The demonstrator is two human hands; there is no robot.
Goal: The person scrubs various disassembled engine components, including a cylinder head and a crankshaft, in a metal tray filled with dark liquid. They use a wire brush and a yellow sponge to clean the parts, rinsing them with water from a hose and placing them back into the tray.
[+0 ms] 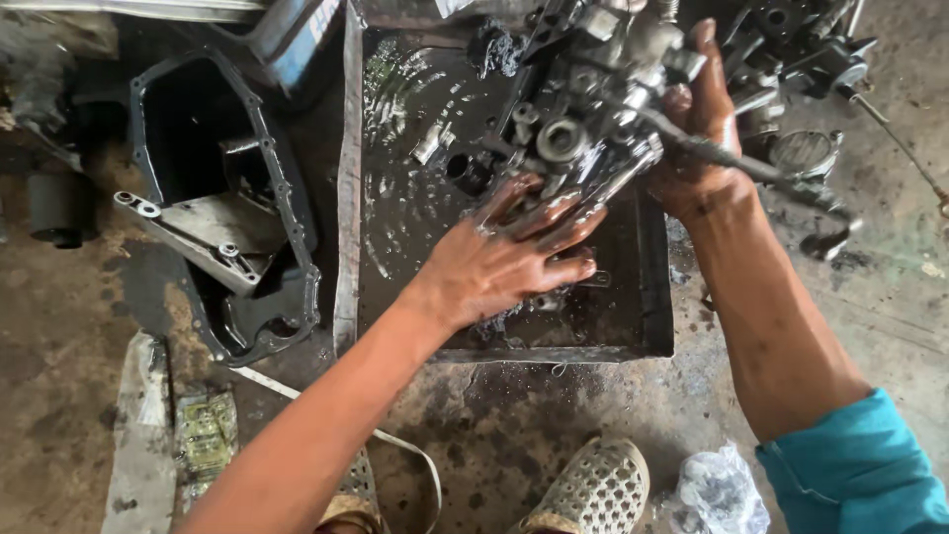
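A greasy metal engine part [583, 109] with round fittings and a hose is held above a square metal tray [652, 277] of dark oily liquid. My left hand [504, 257] reaches under the part, wet fingers spread against its lower edge. My right hand [697, 138] grips the part's right side, fingers wrapped up around it. Small metal pieces [465, 168] lie in the liquid to the left of the part.
A black oil pan [222, 198] lies on the dirty floor left of the tray. More engine parts [801, 59] sit at the top right. A crumpled plastic bag [717, 489] and my perforated sandal [593, 489] are at the bottom.
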